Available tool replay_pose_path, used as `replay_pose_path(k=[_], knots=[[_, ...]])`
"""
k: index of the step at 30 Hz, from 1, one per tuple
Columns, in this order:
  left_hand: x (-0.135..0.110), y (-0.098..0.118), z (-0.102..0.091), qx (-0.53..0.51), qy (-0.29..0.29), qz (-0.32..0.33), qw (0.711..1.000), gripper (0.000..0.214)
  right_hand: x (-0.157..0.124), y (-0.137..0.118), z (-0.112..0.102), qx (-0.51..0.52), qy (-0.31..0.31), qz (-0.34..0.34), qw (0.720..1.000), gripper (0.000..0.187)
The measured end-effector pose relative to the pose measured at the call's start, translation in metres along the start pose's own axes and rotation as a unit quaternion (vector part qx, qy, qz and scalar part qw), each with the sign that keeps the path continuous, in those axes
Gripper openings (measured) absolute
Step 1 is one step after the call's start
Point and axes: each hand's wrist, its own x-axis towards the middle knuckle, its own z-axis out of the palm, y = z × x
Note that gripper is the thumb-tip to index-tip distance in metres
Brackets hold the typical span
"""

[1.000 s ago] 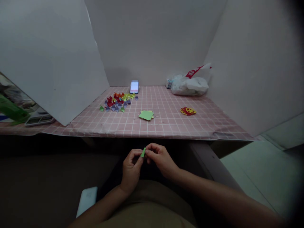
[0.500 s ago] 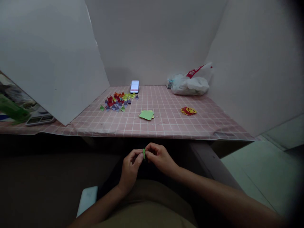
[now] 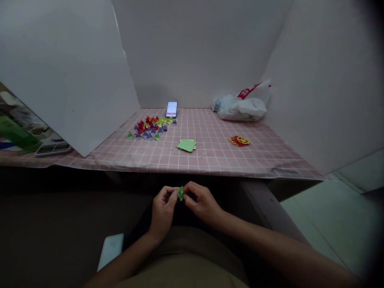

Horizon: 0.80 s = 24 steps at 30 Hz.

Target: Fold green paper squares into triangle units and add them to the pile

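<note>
Below the table's front edge, over my lap, my left hand [image 3: 162, 211] and my right hand [image 3: 201, 201] meet fingertip to fingertip. Between them they pinch a small folded piece of green paper [image 3: 180, 193]. On the pink checked tablecloth [image 3: 210, 154] lies a small stack of green and yellow paper squares [image 3: 186, 145], straight ahead of my hands. Further back on the left sits a cluster of several small folded paper pieces [image 3: 151, 127] in red, orange, yellow, purple and green.
A lit phone [image 3: 172, 109] leans at the back wall. A white plastic bag [image 3: 242, 107] lies at the back right, a red and yellow paper cut-out [image 3: 239, 140] in front of it. White boards wall the table in. A pale flat device [image 3: 111, 247] rests by my left forearm.
Both hands stay together at the same place. The green paper has been worked between the fingers and now looks shorter and more bunched.
</note>
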Motion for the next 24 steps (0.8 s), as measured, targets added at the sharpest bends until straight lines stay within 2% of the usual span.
replay_pose_path(k=[9,13,16,20,24], knots=[[0.0034,0.0037,0.0004,0.014,0.019,0.017,1.0,0.013,-0.0033,0.0021,0.0029,-0.026,0.0,-0.047,0.999,0.01],[0.0067,0.0055,-0.002,0.033,0.049,0.036,0.998,0.012,-0.0032,0.0022,0.005,0.014,0.044,0.01,0.999,0.01],[0.0072,0.0042,-0.0018,0.06,0.053,0.058,0.995,0.011,-0.0027,0.0009,0.0056,0.06,0.049,0.061,0.995,0.009],[0.0044,0.0003,-0.0011,0.121,0.042,0.112,0.985,0.008,-0.0025,-0.0033,0.0037,0.096,0.021,0.051,0.994,0.004],[0.002,-0.0022,-0.0024,0.172,0.016,0.156,0.972,0.007,-0.0028,-0.0064,0.0016,0.074,0.02,0.038,0.996,0.002]])
